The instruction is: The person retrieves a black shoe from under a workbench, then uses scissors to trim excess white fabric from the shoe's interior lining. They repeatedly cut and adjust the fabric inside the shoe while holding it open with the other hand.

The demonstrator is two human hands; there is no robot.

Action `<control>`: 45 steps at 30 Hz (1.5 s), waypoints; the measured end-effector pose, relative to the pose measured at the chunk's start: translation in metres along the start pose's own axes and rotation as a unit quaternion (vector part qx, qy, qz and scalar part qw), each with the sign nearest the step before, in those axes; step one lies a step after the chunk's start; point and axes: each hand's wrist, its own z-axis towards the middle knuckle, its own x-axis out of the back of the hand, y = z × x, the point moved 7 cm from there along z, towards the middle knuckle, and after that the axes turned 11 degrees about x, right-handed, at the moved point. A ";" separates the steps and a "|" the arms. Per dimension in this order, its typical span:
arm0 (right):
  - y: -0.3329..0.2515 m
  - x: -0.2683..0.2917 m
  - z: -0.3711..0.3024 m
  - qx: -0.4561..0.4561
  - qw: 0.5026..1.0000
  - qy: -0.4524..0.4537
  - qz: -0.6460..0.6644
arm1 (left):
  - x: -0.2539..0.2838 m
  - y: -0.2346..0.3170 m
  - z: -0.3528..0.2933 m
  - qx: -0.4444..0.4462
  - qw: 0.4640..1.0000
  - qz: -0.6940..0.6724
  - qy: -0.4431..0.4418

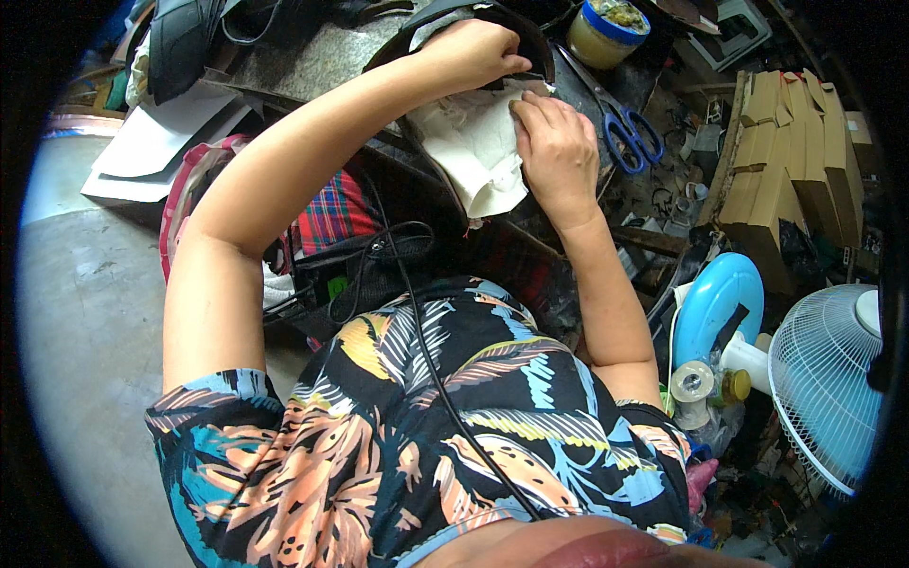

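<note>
At the top middle, my left hand (pixel 478 55) is closed, fingers curled down inside a dark curved piece (pixel 436 21) that looks like leather. What those fingers grip is hidden. A crumpled white cloth-like sheet (pixel 469 147) hangs just below that hand, against the dark piece. My right hand (pixel 559 156) is closed on the upper right edge of this sheet, its fingertips pressed to it and the thumb out of sight. The two hands are close together but not touching.
Blue-handled scissors (pixel 632 140) lie right of my right hand, below a blue-lidded jar (pixel 611 28). Farther right are cardboard pieces (pixel 791 161) and a fan (pixel 824 379). White sheets (pixel 166 142) lie at left. A black cable (pixel 417 322) runs down my front.
</note>
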 end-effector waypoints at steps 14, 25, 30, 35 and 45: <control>0.022 -0.004 0.005 -0.074 0.996 0.025 0.037 | -0.015 -0.012 0.009 -0.035 0.997 0.021 -0.068; 0.026 -0.011 0.003 -0.073 0.996 -0.002 0.044 | -0.005 0.000 -0.003 -0.106 0.991 0.082 0.012; 0.058 -0.016 0.007 -0.207 0.956 0.010 0.205 | -0.014 0.002 0.002 -0.094 0.994 0.050 0.031; 0.064 -0.018 0.015 -0.166 0.978 -0.007 0.128 | -0.023 -0.001 0.011 -0.060 0.997 0.041 -0.023; 0.062 -0.012 0.015 -0.164 0.983 0.003 0.082 | -0.023 -0.005 0.014 -0.085 0.992 -0.019 -0.092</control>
